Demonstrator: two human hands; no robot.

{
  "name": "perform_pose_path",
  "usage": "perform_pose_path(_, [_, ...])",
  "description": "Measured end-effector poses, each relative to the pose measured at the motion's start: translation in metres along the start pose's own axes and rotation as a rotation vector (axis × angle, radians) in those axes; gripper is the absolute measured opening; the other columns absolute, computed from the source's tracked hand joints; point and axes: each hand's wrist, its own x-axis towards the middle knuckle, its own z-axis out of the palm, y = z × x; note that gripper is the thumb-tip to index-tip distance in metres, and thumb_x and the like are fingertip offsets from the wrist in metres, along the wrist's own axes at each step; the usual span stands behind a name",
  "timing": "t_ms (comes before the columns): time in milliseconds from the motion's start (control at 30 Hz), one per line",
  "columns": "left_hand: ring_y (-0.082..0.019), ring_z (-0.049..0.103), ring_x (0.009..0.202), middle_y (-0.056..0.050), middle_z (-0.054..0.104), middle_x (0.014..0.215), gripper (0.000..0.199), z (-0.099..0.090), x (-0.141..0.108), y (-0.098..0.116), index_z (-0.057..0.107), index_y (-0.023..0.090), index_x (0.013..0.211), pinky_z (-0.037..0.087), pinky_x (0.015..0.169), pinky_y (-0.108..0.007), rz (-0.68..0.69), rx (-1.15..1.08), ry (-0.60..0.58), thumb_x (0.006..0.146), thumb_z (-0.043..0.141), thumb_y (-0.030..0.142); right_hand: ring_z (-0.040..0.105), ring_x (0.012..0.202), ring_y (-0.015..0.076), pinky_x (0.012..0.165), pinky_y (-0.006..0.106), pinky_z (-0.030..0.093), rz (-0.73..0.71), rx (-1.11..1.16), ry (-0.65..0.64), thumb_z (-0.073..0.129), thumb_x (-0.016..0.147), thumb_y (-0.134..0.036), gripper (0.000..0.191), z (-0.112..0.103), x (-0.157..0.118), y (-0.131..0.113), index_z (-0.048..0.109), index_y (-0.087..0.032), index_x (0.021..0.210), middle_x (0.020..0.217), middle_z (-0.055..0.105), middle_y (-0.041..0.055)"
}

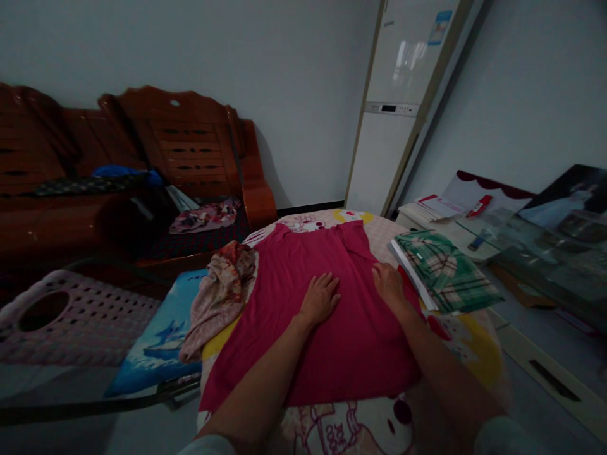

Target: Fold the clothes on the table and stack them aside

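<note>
A dark pink garment (341, 354) lies spread on a round surface with a patterned cover (478, 347). My left hand (320, 298) rests flat on the middle of the garment, fingers apart. My right hand (387, 282) is at the garment's right edge, its fingers closed on the pink fabric there. Just to the right of it sits a folded green plaid cloth (443, 268) with a white layer under it. A crumpled floral cloth (222, 287) lies beside the garment on the left.
A wooden sofa (183, 151) with clothes on it stands at the back left. A pink woven chair (95, 316) and a blue cushion (164, 344) are at the left. Papers (439, 207) and a glass-topped stand (545, 253) are at the right.
</note>
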Motion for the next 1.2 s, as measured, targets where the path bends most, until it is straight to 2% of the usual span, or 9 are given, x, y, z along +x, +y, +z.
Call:
perform_pose_path(200, [-0.028,0.032,0.144,-0.011,0.039,0.155,0.053,-0.001,-0.002,0.003,0.043,0.020,0.146,0.022,0.120,-0.050,-0.004,0.030,-0.003,0.098,0.041,0.040,0.060,0.103,0.0245,0.087,0.030,0.041,0.129,-0.128,-0.054,0.036,0.099,-0.021,0.034,0.028,0.068,-0.010,0.064,-0.007,0.111,0.111,0.065,0.0200])
perform_pose_path(367, [-0.027,0.030,0.145,-0.011,0.038,0.155,0.053,-0.002,-0.003,0.003,0.042,0.020,0.146,0.022,0.120,-0.050,-0.003,0.025,-0.014,0.098,0.041,0.040,0.061,0.109,0.0275,0.086,0.031,0.044,0.228,-0.185,-0.191,0.047,0.097,-0.033,0.035,0.039,0.100,-0.021,0.064,-0.008,0.114,0.115,0.065,0.0209])
perform_pose_path(467, [-0.027,0.029,0.145,-0.011,0.038,0.155,0.053,-0.003,-0.004,0.004,0.042,0.020,0.147,0.022,0.120,-0.051,-0.007,0.020,-0.026,0.098,0.041,0.040,0.063,0.106,0.0263,0.084,0.031,0.045,0.237,-0.221,-0.274,0.047,0.095,-0.020,0.028,0.043,0.111,-0.017,0.065,-0.009,0.112,0.113,0.066,0.0193])
perform_pose_path(567, [-0.028,0.030,0.145,-0.011,0.038,0.155,0.053,-0.003,-0.005,0.004,0.042,0.020,0.147,0.021,0.120,-0.051,-0.008,0.018,-0.022,0.098,0.041,0.040,0.063,0.103,0.0259,0.083,0.033,0.046,0.244,-0.259,-0.246,0.035,0.095,-0.010,0.034,0.041,0.117,-0.001,0.064,-0.009,0.113,0.111,0.066,0.0205])
perform_pose_path(767, [-0.027,0.030,0.145,-0.010,0.039,0.155,0.052,-0.002,-0.004,0.005,0.042,0.021,0.146,0.022,0.120,-0.051,-0.008,0.020,-0.013,0.098,0.041,0.040,0.065,0.093,0.0273,0.079,0.036,0.047,0.228,-0.296,-0.198,0.032,0.095,-0.010,0.035,0.032,0.115,0.027,0.064,-0.006,0.108,0.102,0.065,0.0228])
perform_pose_path(967, [-0.028,0.031,0.145,-0.010,0.038,0.155,0.053,-0.002,-0.004,0.004,0.042,0.021,0.147,0.022,0.120,-0.051,-0.012,0.025,-0.020,0.098,0.041,0.041,0.061,0.104,0.0274,0.086,0.034,0.043,0.088,-0.295,-0.014,0.036,0.094,-0.012,0.033,0.031,0.093,0.016,0.061,-0.007,0.115,0.108,0.065,0.0204])
perform_pose_path(1067, [-0.027,0.031,0.145,-0.010,0.038,0.155,0.053,0.001,-0.003,0.003,0.042,0.022,0.147,0.022,0.120,-0.051,-0.006,0.028,-0.010,0.098,0.041,0.041,0.062,0.105,0.0260,0.087,0.032,0.043,0.172,-0.259,-0.071,0.037,0.092,-0.009,0.036,0.023,0.075,0.017,0.062,-0.008,0.117,0.110,0.067,0.0192])
perform_pose_path(1200, [-0.027,0.032,0.144,-0.010,0.039,0.155,0.053,0.002,-0.002,0.002,0.042,0.022,0.147,0.022,0.120,-0.051,-0.005,0.038,-0.001,0.098,0.041,0.041,0.065,0.105,0.0257,0.084,0.030,0.045,0.309,-0.266,-0.268,0.043,0.092,-0.014,0.032,0.004,0.045,0.034,0.066,-0.009,0.114,0.110,0.069,0.0200])
